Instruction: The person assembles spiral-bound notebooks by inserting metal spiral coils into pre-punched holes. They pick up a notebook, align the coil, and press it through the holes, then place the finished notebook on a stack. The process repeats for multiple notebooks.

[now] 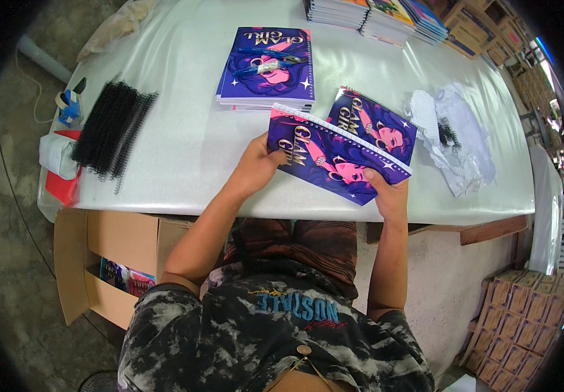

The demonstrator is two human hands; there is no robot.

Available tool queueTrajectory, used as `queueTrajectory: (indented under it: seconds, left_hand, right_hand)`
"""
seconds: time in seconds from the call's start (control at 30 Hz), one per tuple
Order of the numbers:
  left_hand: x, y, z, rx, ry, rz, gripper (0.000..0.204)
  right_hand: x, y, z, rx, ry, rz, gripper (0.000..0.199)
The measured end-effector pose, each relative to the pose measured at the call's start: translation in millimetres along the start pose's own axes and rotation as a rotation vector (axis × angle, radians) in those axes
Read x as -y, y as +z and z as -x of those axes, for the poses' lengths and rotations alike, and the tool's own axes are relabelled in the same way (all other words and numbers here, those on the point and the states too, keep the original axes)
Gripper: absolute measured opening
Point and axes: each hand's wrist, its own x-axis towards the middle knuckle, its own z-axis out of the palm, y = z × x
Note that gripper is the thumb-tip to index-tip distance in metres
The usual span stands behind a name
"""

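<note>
Hands (256,166) (390,193) | fingers of both pinch purple notebook (334,157) | black binding coils (112,127) well left

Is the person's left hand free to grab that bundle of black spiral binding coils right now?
Probably not: the left hand grips the purple notebook together with the right hand. The black coils lie unobstructed on the white table.

White table (184,150), purple notebook stack (265,75), black binding coils (112,127), crumpled plastic (465,144)

Bright daylight, glare on white table (184,137), fisheye bending, dark corners
</note>
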Motion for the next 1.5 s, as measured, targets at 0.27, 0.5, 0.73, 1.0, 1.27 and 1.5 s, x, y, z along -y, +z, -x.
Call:
queueTrajectory:
  seconds: [0.27,0.5,0.73,1.0,1.27,1.5]
  left_hand:
    - [-11.1,-16.1,12.8,-0.023,0.126,-0.308,0.038]
    - [-48.3,-194.6,28.3,-0.93,-0.03,-1.233,0.028]
    - [-25.0,-227.0,60.7,-0.798,-0.234,-1.677,0.028]
    - [-21.6,-231.5,75.3,-0.784,0.064,-1.671,0.027]
    - [-18.2,-215.9,98.7,-0.94,0.04,-1.653,0.024]
    - [-25.1,-241.7,85.7,-1.126,0.507,-1.55,0.022]
  right_hand:
    - [-2.4,-7.6,6.3,0.054,0.069,0.06,0.022]
    - [1.6,-4.7,14.2,0.065,0.042,0.062,0.024]
    - [-0.4,-3.0,13.7,0.089,0.029,0.063,0.023]
    - [4.0,0.1,13.9,0.088,0.053,0.048,0.025]
    - [3.1,-2.7,15.1,0.094,0.085,0.05,0.024]
    - [6.1,1.1,16.8,0.106,0.043,0.04,0.024]
